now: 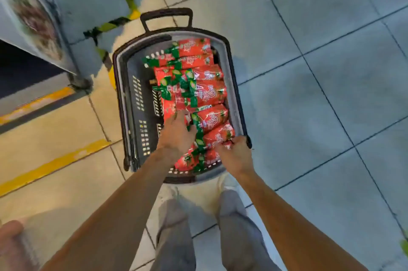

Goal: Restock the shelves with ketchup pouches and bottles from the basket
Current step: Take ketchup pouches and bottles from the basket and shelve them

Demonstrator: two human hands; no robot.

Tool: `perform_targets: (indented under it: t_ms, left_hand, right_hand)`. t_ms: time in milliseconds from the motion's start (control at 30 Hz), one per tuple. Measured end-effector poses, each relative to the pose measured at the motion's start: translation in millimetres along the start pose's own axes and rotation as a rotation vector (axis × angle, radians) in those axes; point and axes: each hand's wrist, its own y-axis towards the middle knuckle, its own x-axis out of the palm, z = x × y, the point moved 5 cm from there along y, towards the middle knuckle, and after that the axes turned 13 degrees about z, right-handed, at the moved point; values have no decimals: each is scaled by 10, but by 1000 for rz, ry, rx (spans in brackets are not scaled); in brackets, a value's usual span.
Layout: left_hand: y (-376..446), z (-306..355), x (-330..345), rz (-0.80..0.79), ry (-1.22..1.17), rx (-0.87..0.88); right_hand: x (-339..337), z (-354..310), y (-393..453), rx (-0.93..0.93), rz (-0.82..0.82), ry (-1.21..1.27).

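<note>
Head view, looking straight down. Basket (234, 85), grey with dark rim, stands on the tiled floor (320, 94) just ahead of the person's feet; its pull handle (166, 14) is on the far side. Inside: red-and-green ketchup pouches (209, 91) lying in a stacked row from far end to near end, filling the right part of the basket; the left inner wall is bare. No bottles can be made out.

Left hand (176, 136): down among the pouches near the middle of the row, fingers curled into them; grip appears clamped on a pouch, fingertips partly hidden. Right hand (236, 156): at the near right corner, fingers pinching the edge of a pouch there.

Shelf unit base (33, 34) at upper left, blurred
</note>
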Motion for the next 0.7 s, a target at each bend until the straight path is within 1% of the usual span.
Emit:
perform_targets:
  t_ms: [33, 100, 133, 200, 333, 433, 533, 600, 700]
  left_hand:
    - [77, -29, 61, 3, 11, 22]
    - [192, -63, 180, -19, 40, 61]
    - [231, -83, 224, -36, 37, 56]
    - [280, -110, 321, -19, -15, 31]
    - [361, -152, 385, 61, -84, 18]
    - [380, -191, 401, 104, -175, 6]
    - [400, -191, 405, 105, -205, 25]
    - [401, -177, 421, 100, -221, 27]
    - [386, -165, 417, 119, -342, -1]
  right_hand:
    - [50, 7, 60, -53, 21, -50]
    - [145, 3, 174, -232, 43, -224]
    - [178, -4, 217, -322, 52, -309]
    - [255, 21, 295, -486, 38, -437]
    - [309, 64, 446, -690, 2, -603]
    - [320, 58, 523, -793, -22, -687]
    - [310, 33, 603, -829, -33, -750]
    - [289, -11, 631, -871, -19, -751]
    - [257, -86, 673, -967, -7, -749]
